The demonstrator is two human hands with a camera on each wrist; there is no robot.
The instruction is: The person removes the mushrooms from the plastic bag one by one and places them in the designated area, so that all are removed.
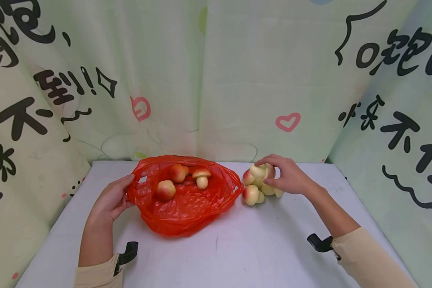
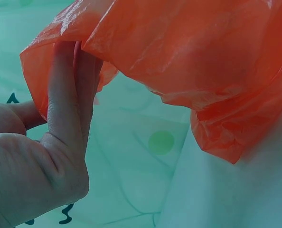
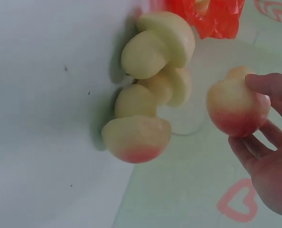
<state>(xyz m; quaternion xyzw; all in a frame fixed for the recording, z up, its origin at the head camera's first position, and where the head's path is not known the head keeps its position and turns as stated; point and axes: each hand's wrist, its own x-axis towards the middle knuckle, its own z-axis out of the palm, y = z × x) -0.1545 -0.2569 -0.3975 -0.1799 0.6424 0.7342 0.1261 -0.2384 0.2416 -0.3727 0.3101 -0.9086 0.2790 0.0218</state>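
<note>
A red plastic bag [image 1: 187, 220] lies with its mouth spread on the table. My left hand [image 1: 109, 200] grips its left edge; in the left wrist view the fingertips disappear behind the red film [image 2: 145, 52]. Three red-and-cream mushrooms, one of them a mushroom with its stem showing [image 1: 202, 179], rest inside. Right of the bag my right hand [image 1: 288, 176] holds a mushroom [image 3: 238, 107] between thumb and fingers, raised above a small group of others. Several pale mushrooms with red-tinged caps, such as the nearest mushroom [image 3: 136, 140], sit close together on the table below it.
The white table [image 1: 230, 256] ends at a pale green curtain [image 1: 237, 80] behind, and similar printed cloth stands on both sides. A black strap mount [image 1: 320, 243] is on the right wrist, another black mount [image 1: 129, 253] on the left.
</note>
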